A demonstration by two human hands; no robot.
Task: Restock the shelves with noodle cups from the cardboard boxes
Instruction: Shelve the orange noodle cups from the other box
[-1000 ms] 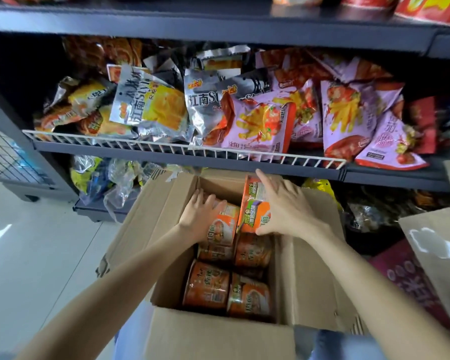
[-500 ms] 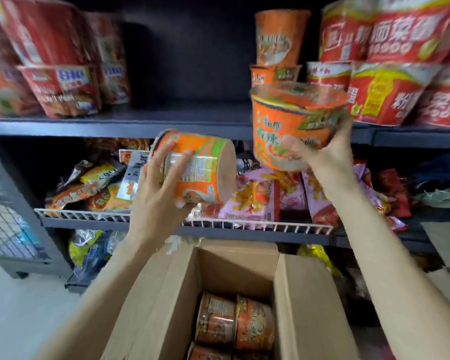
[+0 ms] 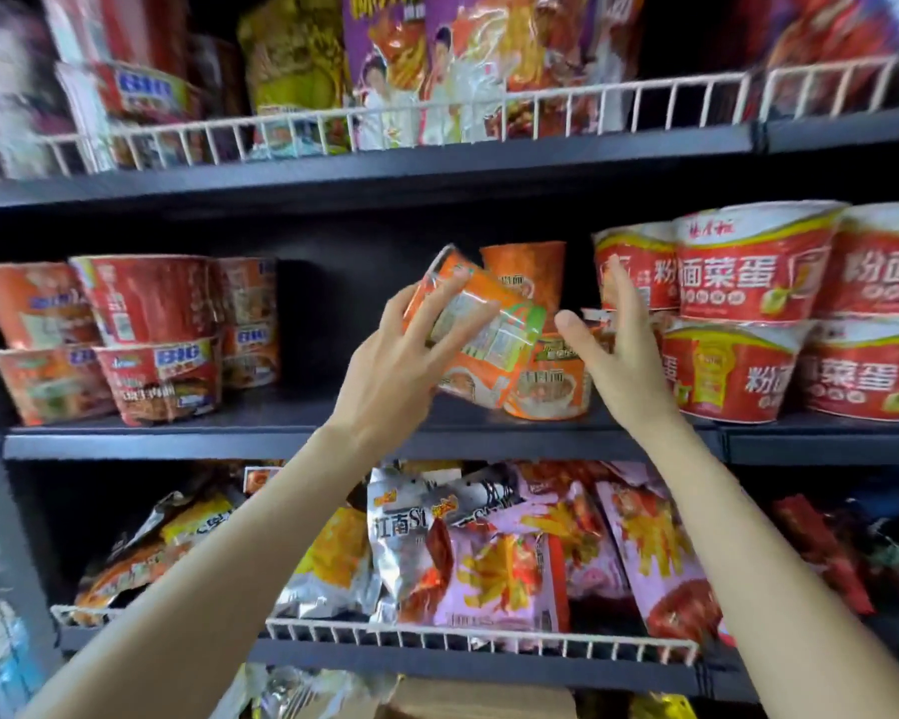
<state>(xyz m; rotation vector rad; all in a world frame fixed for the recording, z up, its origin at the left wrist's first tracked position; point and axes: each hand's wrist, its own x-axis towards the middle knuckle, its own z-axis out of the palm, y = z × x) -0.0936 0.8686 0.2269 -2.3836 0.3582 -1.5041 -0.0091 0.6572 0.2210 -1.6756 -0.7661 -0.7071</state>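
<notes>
The left hand point(image 3: 385, 376) has its fingers wrapped round an orange noodle cup point(image 3: 476, 334), tipped over on its side with the lid end pointing down and to the right, and it hangs in the air just in front of the middle shelf point(image 3: 281, 438). I'd guess it is held that way because it came up out of the box lying flat and has yet to be turned upright before it goes down. The right hand point(image 3: 618, 350) is empty, fingers straight and spread, just beside a second orange cup point(image 3: 551, 386) that stands upright on the middle shelf; it looks like a hand that has just let go, staying near to keep the cup from toppling. Behind that cup, further back on the shelf, another orange cup point(image 3: 525, 277) sits higher, probably stacked on one hidden below. To the right on the same shelf are the red bowls point(image 3: 748, 272), stacked two high, and to the left the red BIG bowls point(image 3: 157, 345); the dark gap between them is where the orange ones belong. Half a second ago both hands carried a cup below the shelf edge; now the right one's cup is down on the shelf, and the left one's has risen to shelf height. The cardboard box point(image 3: 468, 700) shows only as a sliver below the shelves.
</notes>
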